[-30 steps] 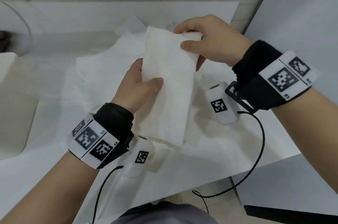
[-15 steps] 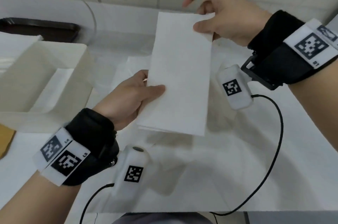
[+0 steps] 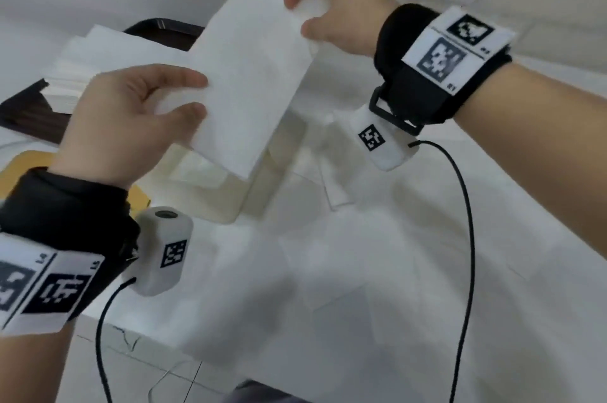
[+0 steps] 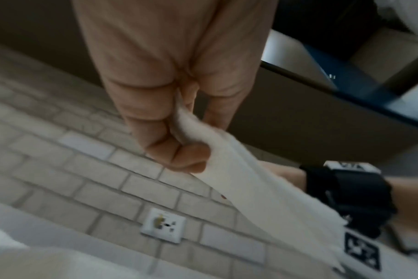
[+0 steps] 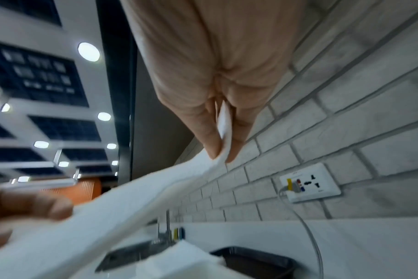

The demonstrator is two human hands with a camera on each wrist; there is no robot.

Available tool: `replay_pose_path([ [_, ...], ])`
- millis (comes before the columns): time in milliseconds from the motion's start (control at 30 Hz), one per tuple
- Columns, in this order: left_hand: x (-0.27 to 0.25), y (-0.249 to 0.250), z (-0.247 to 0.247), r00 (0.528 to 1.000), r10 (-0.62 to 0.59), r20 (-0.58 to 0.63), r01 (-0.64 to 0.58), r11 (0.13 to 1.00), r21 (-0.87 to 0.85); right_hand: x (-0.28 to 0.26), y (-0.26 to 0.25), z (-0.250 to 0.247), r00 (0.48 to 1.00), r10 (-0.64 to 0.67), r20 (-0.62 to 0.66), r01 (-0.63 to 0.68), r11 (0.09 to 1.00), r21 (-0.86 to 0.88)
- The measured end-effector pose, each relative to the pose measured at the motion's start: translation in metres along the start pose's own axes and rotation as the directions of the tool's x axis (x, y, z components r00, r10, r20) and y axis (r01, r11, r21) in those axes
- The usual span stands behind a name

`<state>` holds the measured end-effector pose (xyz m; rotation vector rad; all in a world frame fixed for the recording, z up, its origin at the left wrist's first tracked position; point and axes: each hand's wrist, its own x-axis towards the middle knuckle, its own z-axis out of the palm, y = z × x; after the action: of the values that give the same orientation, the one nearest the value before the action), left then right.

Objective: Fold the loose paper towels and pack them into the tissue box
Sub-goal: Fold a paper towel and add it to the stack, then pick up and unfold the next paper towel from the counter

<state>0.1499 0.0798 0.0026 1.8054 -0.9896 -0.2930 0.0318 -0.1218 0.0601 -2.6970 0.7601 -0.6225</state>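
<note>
One folded paper towel (image 3: 249,74) hangs in the air over the open tissue box (image 3: 243,192), not yet in. The left hand (image 3: 131,120) pinches its near end, the right hand (image 3: 331,5) its far end. More loose towels (image 3: 377,271) cover the counter, seemingly still unfolded.

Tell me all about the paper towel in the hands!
The paper towel is white, soft-looking and folded into a long narrow strip of several layers. It hangs in the air, tilted, above the open tissue box. The left hand pinches its near end and the right hand pinches its far end. Nothing else touches it.
</note>
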Motion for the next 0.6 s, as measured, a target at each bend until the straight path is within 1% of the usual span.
replay_pose_path([
  [33, 0.003, -0.007, -0.004, 1.0, -0.012, -0.028, 0.015, 0.992, 0.126, 0.009, -0.004, 0.013, 0.999, -0.036, 0.019, 0.037, 0.998, -0.06],
  [100, 0.006, -0.017, -0.006, 0.996, -0.076, -0.049, 0.088, 0.932, 0.353, 0.022, -0.008, 0.041, 0.991, -0.08, 0.105, 0.095, 0.984, -0.148],
  [167, 0.008, -0.024, -0.004, 0.985, -0.17, -0.014, 0.155, 0.858, 0.489, 0.03, -0.011, 0.064, 0.973, -0.077, 0.219, 0.119, 0.976, -0.184],
  [267, 0.015, -0.036, 0.001, 0.956, -0.281, 0.079, 0.183, 0.787, 0.589, 0.037, -0.014, 0.089, 0.921, -0.032, 0.388, 0.139, 0.957, -0.253],
  [367, 0.023, -0.044, 0.005, 0.915, -0.363, 0.176, 0.165, 0.736, 0.657, 0.042, -0.019, 0.103, 0.86, 0.038, 0.509, 0.133, 0.946, -0.295],
  [433, 0.028, -0.047, 0.006, 0.89, -0.402, 0.213, 0.159, 0.714, 0.682, 0.043, -0.023, 0.108, 0.845, 0.052, 0.532, 0.128, 0.946, -0.297],
  [500, 0.032, -0.05, 0.006, 0.876, -0.425, 0.229, 0.154, 0.694, 0.703, 0.042, -0.026, 0.114, 0.836, 0.078, 0.544, 0.115, 0.943, -0.312],
  [600, 0.035, -0.05, 0.008, 0.843, -0.476, 0.25, 0.15, 0.655, 0.741, 0.04, -0.026, 0.125, 0.821, 0.09, 0.563, 0.144, 0.923, -0.358],
])
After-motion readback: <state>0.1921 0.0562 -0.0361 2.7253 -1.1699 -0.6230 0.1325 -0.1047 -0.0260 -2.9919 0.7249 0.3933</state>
